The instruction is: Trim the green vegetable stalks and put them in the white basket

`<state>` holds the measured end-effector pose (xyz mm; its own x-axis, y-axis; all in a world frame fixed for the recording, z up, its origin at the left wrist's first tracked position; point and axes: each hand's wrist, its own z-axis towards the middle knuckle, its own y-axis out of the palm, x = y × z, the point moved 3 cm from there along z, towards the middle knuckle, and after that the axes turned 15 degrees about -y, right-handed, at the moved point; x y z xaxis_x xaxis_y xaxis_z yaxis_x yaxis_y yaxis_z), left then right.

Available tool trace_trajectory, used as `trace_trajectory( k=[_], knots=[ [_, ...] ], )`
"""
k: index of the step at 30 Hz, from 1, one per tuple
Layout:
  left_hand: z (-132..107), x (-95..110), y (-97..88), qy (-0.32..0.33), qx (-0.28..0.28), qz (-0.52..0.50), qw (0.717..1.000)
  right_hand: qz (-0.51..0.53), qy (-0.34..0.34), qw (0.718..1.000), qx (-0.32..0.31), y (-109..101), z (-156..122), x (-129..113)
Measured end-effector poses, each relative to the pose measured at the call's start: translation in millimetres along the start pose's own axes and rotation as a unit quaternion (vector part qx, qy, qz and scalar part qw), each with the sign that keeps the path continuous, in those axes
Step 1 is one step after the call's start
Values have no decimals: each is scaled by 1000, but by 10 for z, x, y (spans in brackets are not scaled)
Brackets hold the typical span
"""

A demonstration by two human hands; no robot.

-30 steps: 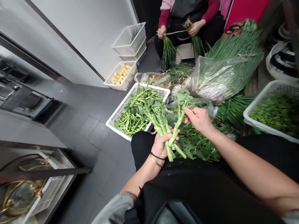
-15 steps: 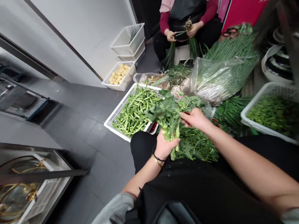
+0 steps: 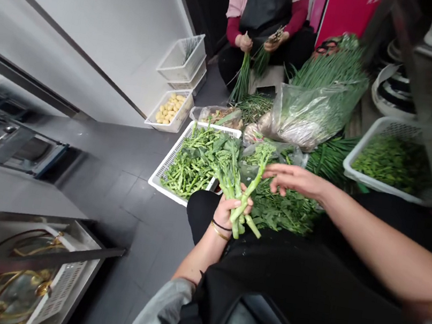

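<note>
My left hand (image 3: 229,210) is wrapped round a bunch of broccolini-like stalks (image 3: 240,201), thick pale green stems with leaves and small bud heads. The cut ends stick out below the fist. One stalk leans right, apart from the others. Just beside its upper part is my right hand (image 3: 294,180), fingers stretched out and holding nothing; I cannot tell whether a fingertip touches the stalk. Behind the bunch stands a white basket (image 3: 159,172) of trimmed green stems (image 3: 184,171), partly covered by the bunch's leaves. Loose leafy greens (image 3: 285,210) lie below my right hand.
Across from me a co-worker (image 3: 262,12) holds green onions (image 3: 243,76). Between us lies a clear bag (image 3: 300,112) of green onions. Potatoes (image 3: 171,107) fill a small basket at the left. A white basket (image 3: 355,169) of greens stands right; a metal rack (image 3: 92,252) is lower left.
My right hand has gone from closed fingers at the leaves to stretched fingers. The bunch's stems have fanned apart, one tilting right. The co-worker's green onions have shifted.
</note>
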<state>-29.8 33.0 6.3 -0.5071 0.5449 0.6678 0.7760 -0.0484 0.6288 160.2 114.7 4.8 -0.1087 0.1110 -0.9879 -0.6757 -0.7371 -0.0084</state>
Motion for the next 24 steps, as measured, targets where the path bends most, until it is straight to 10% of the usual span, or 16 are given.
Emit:
trace_trajectory(
  k=[5, 10, 13, 18, 24],
  knots=[
    [14, -111, 26, -11, -9, 2, 1000, 121, -37, 985, 118, 190, 423, -244],
    [-13, -69, 57, 22, 89, 47, 995, -288, -79, 928, 221, 357, 343, -346],
    [-10, 5, 52, 48, 111, 49, 992, -461, -128, 867, 140, 485, 154, -409],
    [-16, 107, -75, 46, 67, 54, 995, -390, -17, 915, -102, 357, -53, -214],
    [25, 9, 18, 19, 21, 63, 998, -251, -32, 959, 130, 221, 395, -382]
  ],
)
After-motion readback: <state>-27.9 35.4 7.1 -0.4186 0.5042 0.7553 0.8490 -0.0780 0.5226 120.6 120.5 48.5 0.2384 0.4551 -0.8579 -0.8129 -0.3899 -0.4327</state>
